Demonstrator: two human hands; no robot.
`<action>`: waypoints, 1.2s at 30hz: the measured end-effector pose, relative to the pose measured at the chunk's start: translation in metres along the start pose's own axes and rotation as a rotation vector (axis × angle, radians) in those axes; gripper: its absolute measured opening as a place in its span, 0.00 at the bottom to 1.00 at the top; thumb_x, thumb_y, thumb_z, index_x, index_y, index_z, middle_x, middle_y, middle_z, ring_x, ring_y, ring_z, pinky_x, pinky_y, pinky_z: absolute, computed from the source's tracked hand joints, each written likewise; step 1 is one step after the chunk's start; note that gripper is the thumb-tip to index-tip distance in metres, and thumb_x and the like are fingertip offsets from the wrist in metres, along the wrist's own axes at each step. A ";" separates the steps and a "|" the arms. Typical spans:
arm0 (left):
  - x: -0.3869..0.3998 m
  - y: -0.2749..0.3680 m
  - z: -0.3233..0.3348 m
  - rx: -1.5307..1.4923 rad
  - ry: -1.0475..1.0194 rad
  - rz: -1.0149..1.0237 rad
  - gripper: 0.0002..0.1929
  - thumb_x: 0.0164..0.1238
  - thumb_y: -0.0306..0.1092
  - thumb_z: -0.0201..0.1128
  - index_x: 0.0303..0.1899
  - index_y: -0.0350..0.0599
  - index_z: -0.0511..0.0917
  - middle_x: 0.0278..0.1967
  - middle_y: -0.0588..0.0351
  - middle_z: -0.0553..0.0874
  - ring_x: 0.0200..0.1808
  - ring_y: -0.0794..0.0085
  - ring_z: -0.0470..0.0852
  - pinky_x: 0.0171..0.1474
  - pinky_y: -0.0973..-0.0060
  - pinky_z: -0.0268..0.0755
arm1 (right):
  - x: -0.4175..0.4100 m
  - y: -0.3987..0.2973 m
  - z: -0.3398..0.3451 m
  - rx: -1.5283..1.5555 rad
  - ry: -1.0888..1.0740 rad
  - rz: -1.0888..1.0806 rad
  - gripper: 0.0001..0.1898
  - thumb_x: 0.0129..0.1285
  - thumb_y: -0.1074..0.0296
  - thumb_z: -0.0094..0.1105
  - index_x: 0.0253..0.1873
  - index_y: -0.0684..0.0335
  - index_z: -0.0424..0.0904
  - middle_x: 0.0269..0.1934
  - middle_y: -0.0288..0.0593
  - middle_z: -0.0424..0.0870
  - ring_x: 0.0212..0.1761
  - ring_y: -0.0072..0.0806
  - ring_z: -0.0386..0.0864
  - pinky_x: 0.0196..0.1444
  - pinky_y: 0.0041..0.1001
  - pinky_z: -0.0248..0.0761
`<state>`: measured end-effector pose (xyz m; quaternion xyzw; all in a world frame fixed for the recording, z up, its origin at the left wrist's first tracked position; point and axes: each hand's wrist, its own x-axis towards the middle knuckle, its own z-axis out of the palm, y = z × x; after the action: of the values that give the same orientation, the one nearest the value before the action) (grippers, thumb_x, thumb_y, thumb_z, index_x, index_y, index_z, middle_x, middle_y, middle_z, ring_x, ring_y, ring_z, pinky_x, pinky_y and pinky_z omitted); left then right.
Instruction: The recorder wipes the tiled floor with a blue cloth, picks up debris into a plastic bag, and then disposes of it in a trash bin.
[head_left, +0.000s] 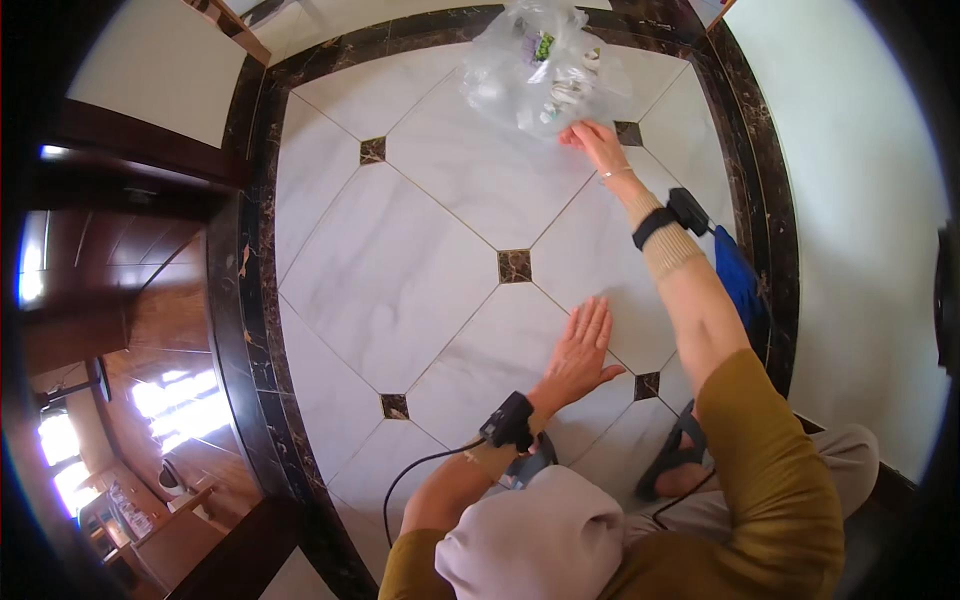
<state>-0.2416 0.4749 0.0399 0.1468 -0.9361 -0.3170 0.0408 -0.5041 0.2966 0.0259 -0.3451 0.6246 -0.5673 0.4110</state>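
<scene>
A clear plastic bag (517, 82) with several small items inside lies on the marble tile floor (442, 217) at the top. My right hand (596, 144) reaches to the bag's lower edge, fingers bent together at the plastic; whether they pinch it I cannot tell. Nearer to me, my left hand (577, 356) is held palm down over the tiles, fingers extended and holding nothing. Whether its palm touches the floor is not clear.
A white wall (847, 225) rises at the right, with a blue item (736, 277) near its foot. Dark marble strips border the floor. At the left, a doorway shows a wooden floor (180, 300) and furniture. A cable runs from my left wrist device (508, 421).
</scene>
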 end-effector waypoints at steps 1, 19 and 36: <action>-0.002 0.002 -0.001 -0.008 -0.004 0.005 0.49 0.58 0.60 0.62 0.67 0.23 0.56 0.72 0.34 0.52 0.75 0.45 0.46 0.75 0.53 0.39 | 0.003 0.002 -0.002 -0.024 0.063 -0.046 0.16 0.71 0.60 0.49 0.38 0.67 0.80 0.35 0.37 0.82 0.40 0.22 0.79 0.49 0.23 0.73; -0.003 -0.006 0.002 0.247 0.032 -0.378 0.52 0.52 0.62 0.65 0.65 0.21 0.58 0.71 0.31 0.54 0.74 0.43 0.49 0.74 0.54 0.41 | -0.200 0.028 -0.058 0.152 0.395 0.043 0.17 0.72 0.61 0.48 0.43 0.71 0.80 0.40 0.45 0.84 0.42 0.30 0.83 0.50 0.28 0.75; 0.051 -0.125 -0.066 0.342 0.371 -0.425 0.49 0.60 0.57 0.63 0.69 0.24 0.53 0.72 0.34 0.52 0.75 0.44 0.45 0.74 0.49 0.37 | -0.236 0.045 0.023 0.173 0.435 0.046 0.16 0.75 0.61 0.45 0.47 0.70 0.79 0.43 0.44 0.83 0.45 0.27 0.81 0.53 0.27 0.74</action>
<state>-0.2484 0.3269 0.0161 0.3988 -0.9008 -0.1244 0.1183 -0.3815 0.5037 0.0099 -0.1639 0.6553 -0.6700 0.3078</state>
